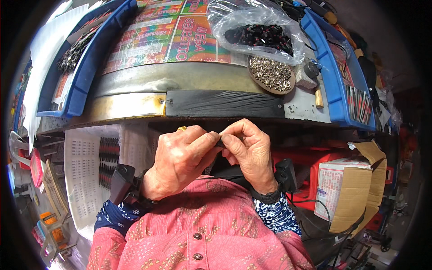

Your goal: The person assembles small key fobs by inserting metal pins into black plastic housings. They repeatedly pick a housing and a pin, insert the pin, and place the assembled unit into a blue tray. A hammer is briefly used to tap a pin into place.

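My left hand (182, 150) and my right hand (247, 155) meet in front of the bench edge. Both are closed in a pinch, thumbs and forefingers almost touching. Something tiny and dark shows between the fingertips, too small and too covered to name. Beyond the hands on the bench lies a clear plastic bag (288, 33) of small black parts (261, 37) with red bits. Right before it stands a round shallow dish (253, 82) heaped with small metal pieces (272, 73). Neither hand touches these.
Blue trays (83, 85) (321, 45) with packed items stand at both ends of the bench. A dark strip (225, 103) runs along its front edge. Below left is a white basket (81, 175) holding black pieces; an open cardboard box (355, 193) sits below right, beside cables.
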Demonstrator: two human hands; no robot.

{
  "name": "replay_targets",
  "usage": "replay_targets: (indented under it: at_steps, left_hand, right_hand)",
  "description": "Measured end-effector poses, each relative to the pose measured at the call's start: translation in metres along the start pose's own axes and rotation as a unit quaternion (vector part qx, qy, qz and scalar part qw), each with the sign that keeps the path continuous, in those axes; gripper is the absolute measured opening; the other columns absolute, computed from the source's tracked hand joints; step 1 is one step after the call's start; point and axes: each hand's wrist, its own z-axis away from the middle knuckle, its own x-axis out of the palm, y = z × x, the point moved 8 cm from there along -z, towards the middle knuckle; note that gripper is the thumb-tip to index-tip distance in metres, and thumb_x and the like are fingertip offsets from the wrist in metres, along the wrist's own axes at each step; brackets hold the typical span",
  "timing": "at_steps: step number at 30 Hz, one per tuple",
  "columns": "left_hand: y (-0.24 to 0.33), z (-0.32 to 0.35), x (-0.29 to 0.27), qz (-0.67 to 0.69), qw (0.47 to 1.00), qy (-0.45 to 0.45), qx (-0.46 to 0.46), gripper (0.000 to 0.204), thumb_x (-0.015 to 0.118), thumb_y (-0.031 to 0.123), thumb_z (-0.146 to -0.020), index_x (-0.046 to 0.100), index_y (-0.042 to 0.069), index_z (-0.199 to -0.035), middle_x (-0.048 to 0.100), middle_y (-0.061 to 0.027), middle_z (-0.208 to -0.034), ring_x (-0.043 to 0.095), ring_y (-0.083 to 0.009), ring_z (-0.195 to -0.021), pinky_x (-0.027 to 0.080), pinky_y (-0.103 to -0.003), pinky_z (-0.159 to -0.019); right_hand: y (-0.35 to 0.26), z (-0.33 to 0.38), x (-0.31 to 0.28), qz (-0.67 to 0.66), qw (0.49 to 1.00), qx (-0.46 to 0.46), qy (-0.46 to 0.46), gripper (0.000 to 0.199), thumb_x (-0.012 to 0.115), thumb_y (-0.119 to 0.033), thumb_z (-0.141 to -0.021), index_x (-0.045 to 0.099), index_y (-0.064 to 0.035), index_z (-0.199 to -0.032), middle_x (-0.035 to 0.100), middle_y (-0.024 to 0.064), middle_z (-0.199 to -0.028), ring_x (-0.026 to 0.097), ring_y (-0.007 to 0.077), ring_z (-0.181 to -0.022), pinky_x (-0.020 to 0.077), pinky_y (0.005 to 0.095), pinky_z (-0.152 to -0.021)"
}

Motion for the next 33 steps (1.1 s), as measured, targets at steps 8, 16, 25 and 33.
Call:
replay_targets:
  at_steps: [8,16,25,33]
  left_hand:
    - [0.003,0.003,0.001,-0.019,0.999,0.019,0.021,0.024,0.077,0.012,-0.073,0.061,0.007,-0.091,0.051,-0.0062,-0.069,0.056,-0.0251,-0.058,0.045,-0.038,-0.049]
    - [0.003,0.0,-0.002,-0.015,1.0,0.004,0.005,0.029,0.079,0.006,-0.069,0.067,0.004,-0.096,0.063,-0.0081,-0.075,0.062,-0.0247,-0.061,0.047,-0.035,-0.053]
    - [-0.003,0.0,-0.005,0.017,1.0,0.001,-0.019,0.028,0.079,0.006,-0.069,0.067,0.003,-0.095,0.062,-0.0096,-0.074,0.061,-0.0266,-0.061,0.047,-0.036,-0.054]
    - [0.001,0.005,0.001,-0.019,1.0,-0.005,0.0,0.028,0.079,0.006,-0.07,0.067,0.003,-0.095,0.063,-0.01,-0.074,0.062,-0.0264,-0.061,0.048,-0.036,-0.054]
  right_hand:
    - [-0.009,0.0,0.001,0.057,0.995,-0.08,0.029,0.008,0.068,-0.008,-0.092,0.063,-0.0024,-0.092,0.063,-0.0005,-0.082,0.055,0.0029,-0.067,0.0471,0.0183,-0.058]
    - [-0.016,0.004,0.001,0.097,0.985,-0.121,0.074,0.009,0.069,-0.011,-0.092,0.064,-0.0034,-0.092,0.063,-0.002,-0.078,0.056,0.0034,-0.067,0.0479,0.0202,-0.059]
    - [-0.005,0.001,0.003,-0.001,0.999,-0.033,0.003,0.018,0.067,-0.021,-0.095,0.063,-0.0031,-0.098,0.062,-0.0018,-0.081,0.056,0.003,-0.069,0.0472,0.0185,-0.058]
    - [-0.005,0.003,0.002,0.064,0.996,-0.061,0.008,0.01,0.067,-0.005,-0.092,0.062,-0.0007,-0.1,0.063,-0.0006,-0.088,0.057,0.0034,-0.075,0.0497,0.0193,-0.064]
